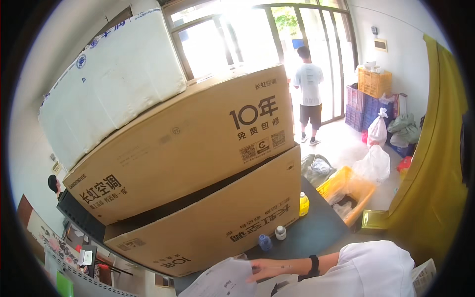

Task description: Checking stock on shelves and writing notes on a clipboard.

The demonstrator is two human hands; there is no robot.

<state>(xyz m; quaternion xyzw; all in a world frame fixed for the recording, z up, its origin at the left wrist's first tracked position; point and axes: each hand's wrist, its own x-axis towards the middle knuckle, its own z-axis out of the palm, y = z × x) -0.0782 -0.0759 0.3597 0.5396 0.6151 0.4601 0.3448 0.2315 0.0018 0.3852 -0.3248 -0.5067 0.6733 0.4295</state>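
Observation:
My right hand [265, 269], with a black band on its wrist, reaches in from the lower right. Its fingers are at the edge of a white printed sheet [226, 276] and appear to pinch it. The sheet lies partly outside the picture at the bottom. My left hand is out of view. Just beyond the sheet, a small blue bottle [265, 242] and a white-capped bottle [281, 232] stand on the dark tabletop [315, 230]. A yellow bottle [304, 204] stands by the lower cardboard box [207, 219].
An upper air-conditioner carton [185, 141] carries a white foam box [115, 81]. Beyond the table are a yellow plastic crate [356, 193], bags and stacked crates [365, 104]. A person [310, 89] stands by the glass doors; another person [54, 185] is at far left. A yellow curtain [434, 156] hangs at right.

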